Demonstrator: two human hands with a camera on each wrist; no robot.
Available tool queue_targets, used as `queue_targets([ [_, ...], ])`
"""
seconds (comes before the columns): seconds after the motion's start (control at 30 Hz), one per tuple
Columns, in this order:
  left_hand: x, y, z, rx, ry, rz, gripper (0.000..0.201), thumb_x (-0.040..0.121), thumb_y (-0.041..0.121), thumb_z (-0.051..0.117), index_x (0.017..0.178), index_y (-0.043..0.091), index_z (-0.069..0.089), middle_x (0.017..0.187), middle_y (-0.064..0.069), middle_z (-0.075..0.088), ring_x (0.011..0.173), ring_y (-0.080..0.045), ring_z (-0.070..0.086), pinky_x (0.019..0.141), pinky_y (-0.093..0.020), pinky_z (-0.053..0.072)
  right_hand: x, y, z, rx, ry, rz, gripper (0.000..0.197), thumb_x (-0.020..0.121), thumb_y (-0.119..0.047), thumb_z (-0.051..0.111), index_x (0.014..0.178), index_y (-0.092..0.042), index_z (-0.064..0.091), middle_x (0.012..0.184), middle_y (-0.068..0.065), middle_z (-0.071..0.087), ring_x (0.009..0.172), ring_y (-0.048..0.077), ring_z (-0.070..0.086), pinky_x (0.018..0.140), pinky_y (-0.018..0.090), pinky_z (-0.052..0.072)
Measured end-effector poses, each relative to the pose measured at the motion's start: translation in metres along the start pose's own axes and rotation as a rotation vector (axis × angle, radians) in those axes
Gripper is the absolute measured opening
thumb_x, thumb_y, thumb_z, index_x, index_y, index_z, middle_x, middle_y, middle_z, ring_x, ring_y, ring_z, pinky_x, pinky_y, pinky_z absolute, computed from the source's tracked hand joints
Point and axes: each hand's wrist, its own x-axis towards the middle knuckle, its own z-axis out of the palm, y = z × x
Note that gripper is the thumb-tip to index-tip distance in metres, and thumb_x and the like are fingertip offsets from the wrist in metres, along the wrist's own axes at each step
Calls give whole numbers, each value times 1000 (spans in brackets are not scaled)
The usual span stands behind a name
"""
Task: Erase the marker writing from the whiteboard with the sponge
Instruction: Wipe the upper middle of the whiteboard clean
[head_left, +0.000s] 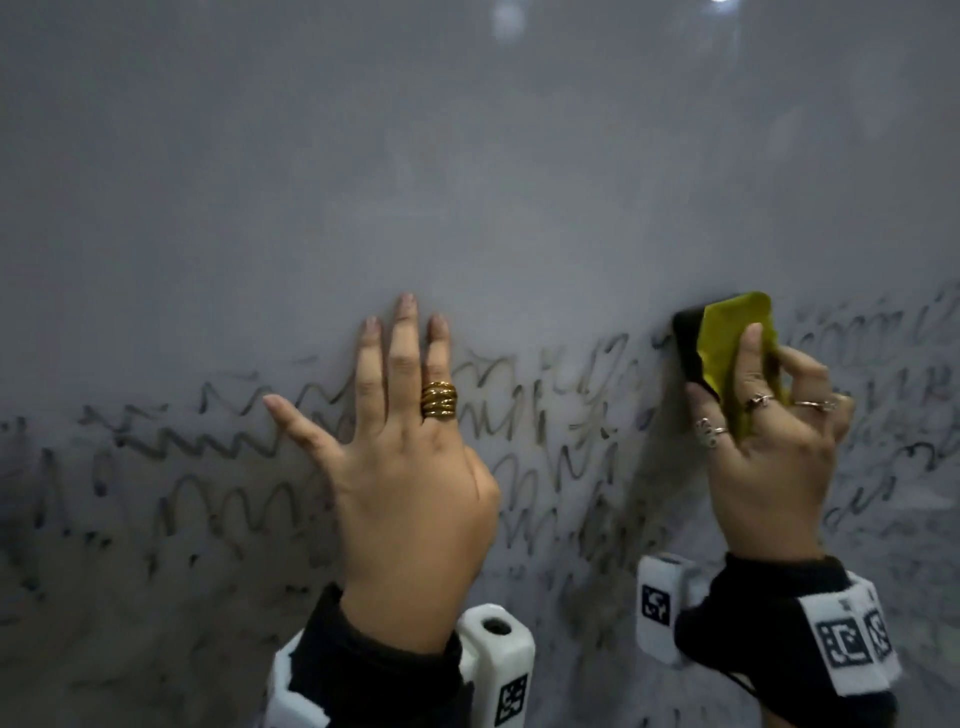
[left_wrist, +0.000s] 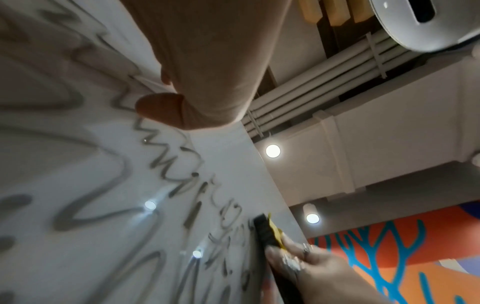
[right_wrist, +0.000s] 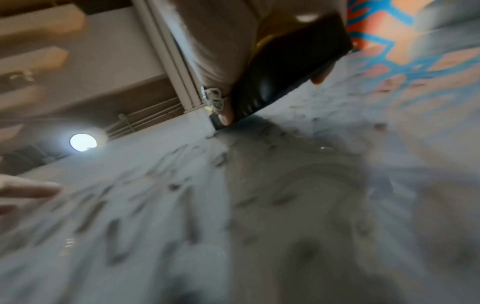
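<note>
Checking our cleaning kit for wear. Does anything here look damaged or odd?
Yes: the eraser gripped by the right hand looks worn. Its yellow backing is crumpled and ragged, seemingly peeling away. Lower down, the whiteboard is smeared grey.

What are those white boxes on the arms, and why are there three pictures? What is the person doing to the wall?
There is no machine here, just a person's two hands. The big picture comes from a camera worn on the person's head. The white boxes strapped at the wrists are small cameras. They took the other two pictures, looking along each hand, so everything looks tilted and blurry. The wall is really a whiteboard, with grey scribbles across its lower part. The left hand lies flat on the board with its fingers spread. The right hand grips a black and yellow eraser and holds it against the board at the top of the scribbles.
</note>
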Motion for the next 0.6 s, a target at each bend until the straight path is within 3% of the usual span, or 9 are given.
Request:
queue_targets([
  [0.1, -1, 4, -2, 45, -25, -5, 77, 69, 19, 32, 146, 9, 34, 156, -8, 23, 143, -27, 24, 99, -73, -5, -6, -26, 3, 69, -3, 1, 56, 88, -39, 51, 135, -9, 49, 121, 24, 50, 106, 48, 48, 94, 28, 25],
  [0.23, -1, 6, 1, 59, -29, -15, 77, 71, 19, 40, 146, 9, 32, 156, -8, 22, 144, -26, 21, 99, -72, -5, -26, -82, 12, 97, -38, -251, 54, 89, -38, 55, 135, -12, 47, 121, 18, 55, 102, 41, 53, 96, 35, 31],
  [0.3, -1, 5, 1, 28, -19, -9, 77, 70, 19, 43, 146, 9, 33, 156, -7, 21, 144, -25, 20, 99, -73, -5, -28, -86, 11, 84, -37, -268, 53, 89, -39, 55, 136, -16, 48, 123, 14, 54, 101, 35, 49, 91, 38, 37],
  [0.4, 0, 1, -1, -9, -20, 3, 76, 71, 19, 34, 146, 10, 34, 156, -7, 22, 144, -24, 21, 98, -75, -4, -15, -56, 3, 26, -38, -174, 55, 88, -41, 52, 136, -14, 48, 124, 16, 53, 103, 39, 50, 93, 38, 33],
  [0.47, 3, 1, -4, -23, -45, 7, 77, 70, 22, 28, 145, 10, 35, 155, -7, 23, 143, -25, 22, 98, -75, -4, 0, -24, -2, 16, -54, -5, 61, 86, -45, 46, 137, -11, 46, 124, 21, 51, 104, 46, 49, 93, 33, 27],
  [0.53, 2, 3, -7, -42, -56, -5, 77, 69, 24, 29, 145, 9, 36, 155, -7, 24, 143, -26, 22, 97, -76, -3, 8, 0, -5, 25, -44, 152, 67, 83, -49, 41, 138, -9, 46, 124, 24, 48, 106, 47, 45, 92, 30, 24],
  [0.6, 2, 9, -8, -90, -40, -41, 77, 69, 23, 31, 144, 7, 35, 154, -9, 26, 143, -27, 22, 98, -76, -1, 8, 1, -4, 52, -13, 183, 68, 83, -48, 41, 137, -8, 47, 123, 24, 48, 107, 45, 43, 93, 29, 25],
])
